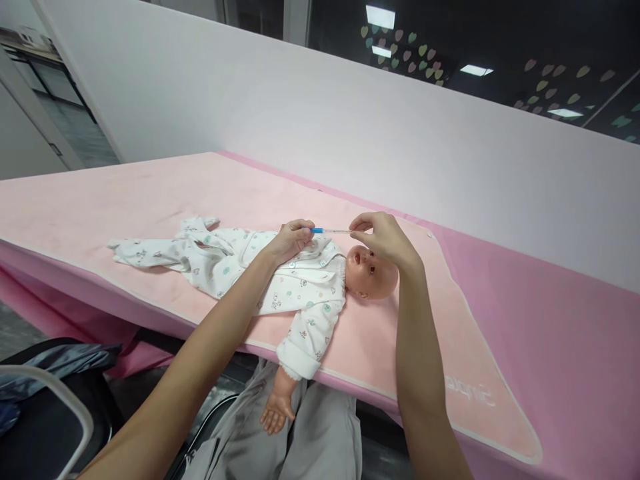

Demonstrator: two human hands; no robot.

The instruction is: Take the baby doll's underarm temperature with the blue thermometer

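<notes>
Thermometer-like glass stick (336,231) is held level above a baby doll (367,283), spanning the air between chest and head, at a pink-draped table (590,360). The person's left hand (293,240) pinches the blue end; the right hand (383,233), fingers drawn narrow, appears to grip the clear end. The doll lies on its back on a peach mat (370,353), head to the right, in a white patterned sleepsuit (290,290), with its near arm stretched over the near edge above the person's grey trousers (330,427). The slender stick looks fragile: bending from opposing fingers could snap it, and a loosened pinch could drop it onto the doll or let it roll off the mat. A knock to the overhanging doll's hand (277,410) might also pull the doll toward the lap. Pale lettering (470,393) at the mat's near right appears reversed, starting with an S, partly hidden by the right forearm and not fully readable. No brand or scale marking can be made out on the stick.
</notes>
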